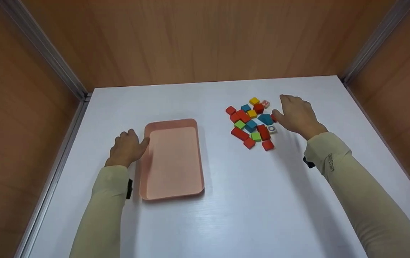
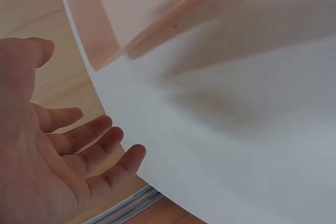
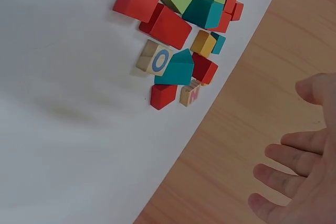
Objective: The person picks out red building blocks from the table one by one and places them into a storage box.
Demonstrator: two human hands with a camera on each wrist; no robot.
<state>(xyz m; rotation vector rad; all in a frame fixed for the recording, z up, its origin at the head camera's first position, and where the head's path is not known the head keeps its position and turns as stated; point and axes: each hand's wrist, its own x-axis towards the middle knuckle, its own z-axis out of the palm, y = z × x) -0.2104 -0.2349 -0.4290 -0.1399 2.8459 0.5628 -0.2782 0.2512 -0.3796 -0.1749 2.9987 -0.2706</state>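
My left hand (image 1: 124,148) hovers at the left side of a shallow pink tray (image 1: 172,161), its thumb over the rim in the head view. Loosely bent and spread, the fingers of that hand (image 2: 52,145) hold nothing in the left wrist view. Just right of a cluster of toy blocks is my right hand (image 1: 298,114), raised above the table with nothing in its grasp. Among the blocks are a teal one (image 1: 266,119), a long red one (image 1: 240,134), a green one (image 1: 256,136), a yellow one (image 1: 254,101) and a wooden cube with a blue ring (image 3: 159,62).
The white table (image 1: 226,222) has a wooden panel (image 1: 205,39) behind it. More panels stand at the left (image 1: 22,107) and right (image 1: 395,107), with metal posts in the corners. A bare strip of tabletop separates the tray from the blocks.
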